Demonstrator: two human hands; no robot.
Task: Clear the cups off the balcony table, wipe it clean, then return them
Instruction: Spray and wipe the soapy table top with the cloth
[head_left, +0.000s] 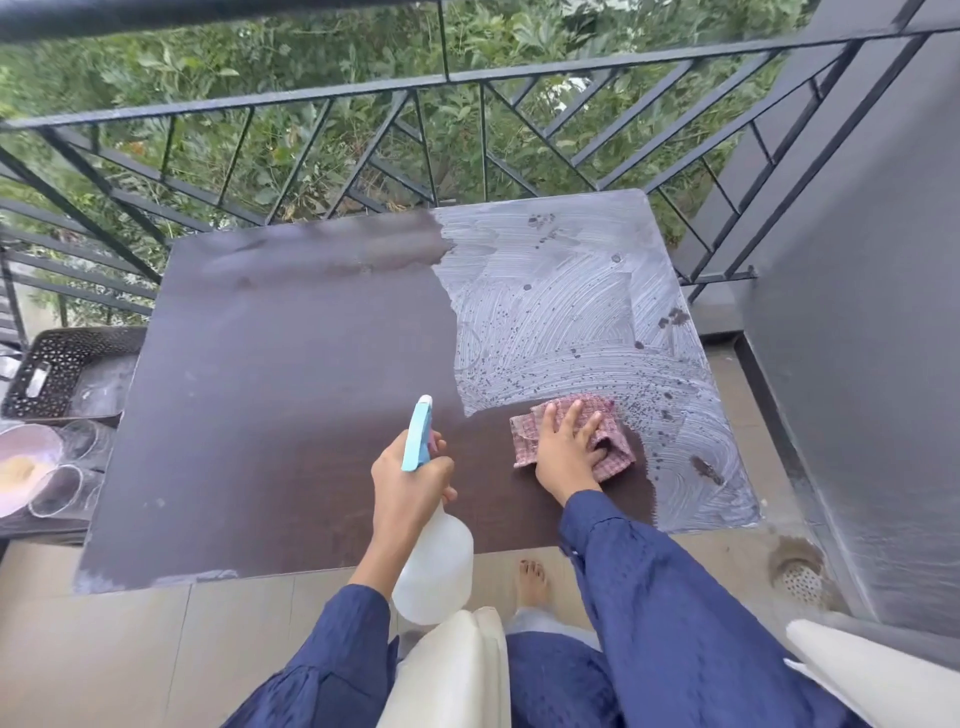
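The balcony table (291, 364) is standing against the railing (467, 78), its dark brown top carrying no cups. A whitish film (561, 306), streaked in arcs and dotted with dark spots, is covering the top's right part from about 12 to 5 o'clock, while the left part is showing bare brown.

The clear glass cups (83, 439) are sitting off the table, just beside its left edge at 9 o'clock, on a lower dark surface. A black perforated basket (62, 364) is lying behind them and a pink bowl (26, 457) beside them.

At 5 o'clock on the top, the right hand (566, 452) is pressing palm-down on a crumpled pink checked cloth (525, 436). Its fingers (571, 413) are lying straight and slightly spread, pointing toward 12 o'clock, and the thumb is reaching toward 3 o'clock. The blue-sleeved forearm is entering from 5 o'clock.

At 6 o'clock, the left hand (410, 483) is gripping the neck of a translucent spray bottle (436, 561), with its fingers curled around the neck below the light blue trigger head. The bottle body is hanging over the near table edge.

Around the table, a grey wall (857, 312) is rising at 3 o'clock, a floor drain (802, 577) is lying at 4 o'clock, and a cream chair (452, 670) and a bare foot (532, 582) are showing at 6 o'clock.
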